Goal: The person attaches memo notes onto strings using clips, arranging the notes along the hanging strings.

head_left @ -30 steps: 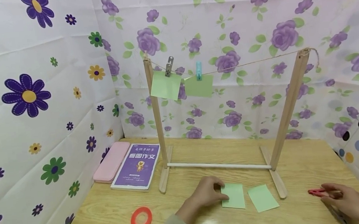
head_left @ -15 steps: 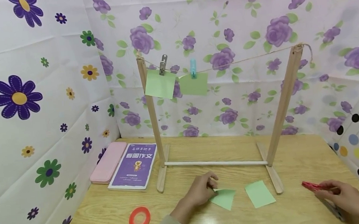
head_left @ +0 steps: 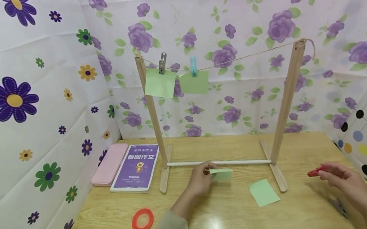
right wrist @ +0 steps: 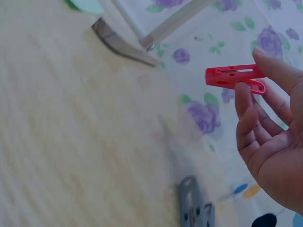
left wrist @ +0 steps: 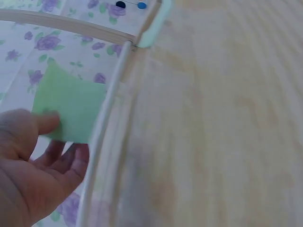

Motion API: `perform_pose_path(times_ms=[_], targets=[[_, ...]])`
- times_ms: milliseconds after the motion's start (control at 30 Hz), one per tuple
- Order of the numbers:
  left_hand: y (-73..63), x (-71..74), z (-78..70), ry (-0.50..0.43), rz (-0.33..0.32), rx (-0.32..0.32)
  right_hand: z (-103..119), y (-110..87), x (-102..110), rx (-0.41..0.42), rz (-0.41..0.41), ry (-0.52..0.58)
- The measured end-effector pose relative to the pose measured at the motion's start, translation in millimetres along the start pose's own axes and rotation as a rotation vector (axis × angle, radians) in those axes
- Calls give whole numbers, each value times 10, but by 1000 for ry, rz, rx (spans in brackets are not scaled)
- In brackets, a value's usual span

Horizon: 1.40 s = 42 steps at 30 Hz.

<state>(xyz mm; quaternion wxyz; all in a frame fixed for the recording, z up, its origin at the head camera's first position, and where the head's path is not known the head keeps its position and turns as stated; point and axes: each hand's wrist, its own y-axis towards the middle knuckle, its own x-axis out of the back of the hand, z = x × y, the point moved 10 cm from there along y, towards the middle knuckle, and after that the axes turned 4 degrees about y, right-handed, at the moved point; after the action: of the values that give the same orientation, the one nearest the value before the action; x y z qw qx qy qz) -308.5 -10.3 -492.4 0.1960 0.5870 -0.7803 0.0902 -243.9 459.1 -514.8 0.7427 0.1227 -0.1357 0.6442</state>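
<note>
A green sticky note (left wrist: 71, 104) is pinched between thumb and fingers of my left hand (head_left: 200, 180), held above the table near the white crossbar (head_left: 238, 161). My right hand (head_left: 348, 184) holds a red clothespin (right wrist: 232, 77) by its tail end, thumb on one side and fingers on the other. Another green note (head_left: 264, 193) lies flat on the table between the hands. Below the right hand rests a grey clothespin (right wrist: 191, 205). From the string of the wooden rack hang two notes, one under a metal clip (head_left: 162, 63), one under a blue clothespin (head_left: 193, 67).
The rack's left post (head_left: 153, 113) and right post (head_left: 287, 103) stand on wooden feet behind the hands. A purple book (head_left: 136, 169) and a pink case (head_left: 109, 165) lie at the left. A red tape roll (head_left: 142, 220) sits near the front. Floral sheets hang behind.
My left hand has lifted the green note off the table and moved it toward the rack. My right hand has raised the red clothespin, leaving the grey clothespin on the table.
</note>
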Motion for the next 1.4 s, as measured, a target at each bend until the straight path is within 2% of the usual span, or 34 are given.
perform_pose_path(times_ms=[100,233,333,400,533,633,800,967,1067,1233,1400], targets=[[62,103,-70,-86,-78,-1,219,31,2,46,-16,161],[84,174,-73,-198,-153,24,443,21,-1,119,-56,492],[86,208,-85,-254,-196,22,582,3,-37,187,-44,593],[97,222,-80,-291,-213,31,680,-5,-88,218,2,638],[121,253,-60,-366,-232,78,875,9,-177,260,69,706],[143,279,-44,-437,-250,129,1012,26,-217,277,85,735],[183,288,-58,-565,-264,163,1304,56,-348,360,179,774],[216,275,-107,-586,-258,178,1605,44,-491,441,300,888],[245,266,-157,-606,-247,176,1742,40,-556,458,322,891],[300,261,-255,-660,-228,155,1954,49,-652,478,338,806],[325,292,-335,-696,-252,156,2230,71,-715,532,368,822]])
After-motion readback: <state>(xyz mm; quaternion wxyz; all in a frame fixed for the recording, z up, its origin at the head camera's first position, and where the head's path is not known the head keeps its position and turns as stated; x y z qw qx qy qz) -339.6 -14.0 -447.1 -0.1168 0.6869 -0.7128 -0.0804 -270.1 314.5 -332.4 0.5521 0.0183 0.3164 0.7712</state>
